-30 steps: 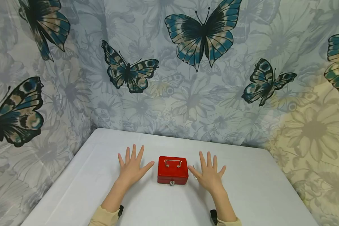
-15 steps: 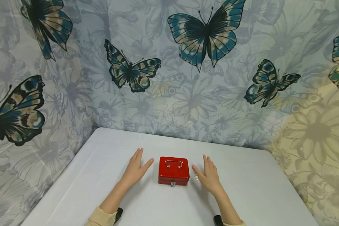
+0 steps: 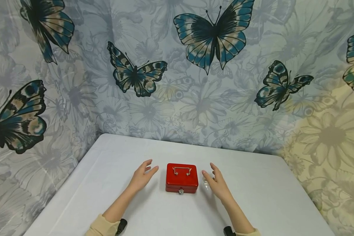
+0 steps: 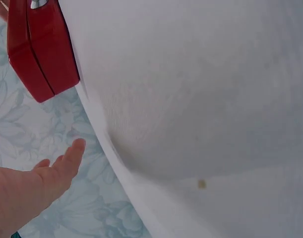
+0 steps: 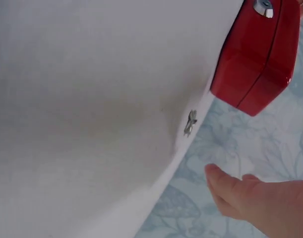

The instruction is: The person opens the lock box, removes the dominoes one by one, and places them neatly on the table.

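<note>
A red metal cash box (image 3: 182, 178) lies closed on the white table, with a wire handle folded on its lid and a silver lock (image 3: 181, 191) on its front. My left hand (image 3: 140, 177) hovers to the left of the box, fingers relaxed and slightly bent, holding nothing. On the other side, my right hand (image 3: 219, 185) is held over the table, thumb towards the box and fingers loosely bent, also holding nothing. Beneath its thumb lies a small bunch of silver keys (image 5: 190, 123), partly hidden by the hand in the head view.
The white-covered table (image 3: 129, 147) extends around the box. Behind it and at both sides hangs a cloth backdrop (image 3: 200, 108) printed with butterflies and flowers. A small brownish spot (image 4: 202, 184) shows on the table cover in the left wrist view.
Both hands were spread flat, palms down, a second ago. They have since turned palms inward and their fingers have relaxed and bent. The cash box and keys stay in place.
</note>
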Demonstrator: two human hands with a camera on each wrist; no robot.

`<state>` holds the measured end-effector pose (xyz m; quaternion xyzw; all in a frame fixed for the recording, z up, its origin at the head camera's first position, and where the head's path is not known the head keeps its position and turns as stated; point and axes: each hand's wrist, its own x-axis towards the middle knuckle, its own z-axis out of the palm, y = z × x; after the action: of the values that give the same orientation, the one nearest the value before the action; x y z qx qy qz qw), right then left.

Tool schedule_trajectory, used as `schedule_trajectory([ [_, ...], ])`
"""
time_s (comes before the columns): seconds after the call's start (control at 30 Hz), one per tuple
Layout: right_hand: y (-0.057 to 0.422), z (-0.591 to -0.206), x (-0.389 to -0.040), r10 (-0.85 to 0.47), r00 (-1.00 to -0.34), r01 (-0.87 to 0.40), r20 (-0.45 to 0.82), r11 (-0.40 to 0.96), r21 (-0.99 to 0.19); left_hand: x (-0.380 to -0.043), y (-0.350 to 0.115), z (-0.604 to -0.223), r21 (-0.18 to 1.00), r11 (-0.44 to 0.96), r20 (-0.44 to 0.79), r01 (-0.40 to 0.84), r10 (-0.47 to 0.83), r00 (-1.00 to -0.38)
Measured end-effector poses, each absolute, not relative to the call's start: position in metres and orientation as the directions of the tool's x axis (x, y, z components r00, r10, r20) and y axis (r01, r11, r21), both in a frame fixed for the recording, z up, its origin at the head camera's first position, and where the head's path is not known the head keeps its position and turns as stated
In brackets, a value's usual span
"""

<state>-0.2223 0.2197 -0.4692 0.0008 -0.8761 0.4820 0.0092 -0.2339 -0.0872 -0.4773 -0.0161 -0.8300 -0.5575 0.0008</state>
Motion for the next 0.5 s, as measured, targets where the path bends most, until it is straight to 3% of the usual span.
schedule_trajectory([
  [0.27, 0.214, -0.47, -0.218, 0.004, -0.992, 0.119, -0.128, 0.402, -0.908, -0.23, -0.078, -0.48, 0.975, 0.211, -0.092, -0.072, 0.083, -0.992],
  [0.5, 0.208, -0.47, -0.214, -0.029, -0.983, 0.166, -0.183, 0.3, -0.939, -0.23, -0.069, -0.482, 0.98, 0.152, -0.146, -0.129, 0.103, -0.984],
])
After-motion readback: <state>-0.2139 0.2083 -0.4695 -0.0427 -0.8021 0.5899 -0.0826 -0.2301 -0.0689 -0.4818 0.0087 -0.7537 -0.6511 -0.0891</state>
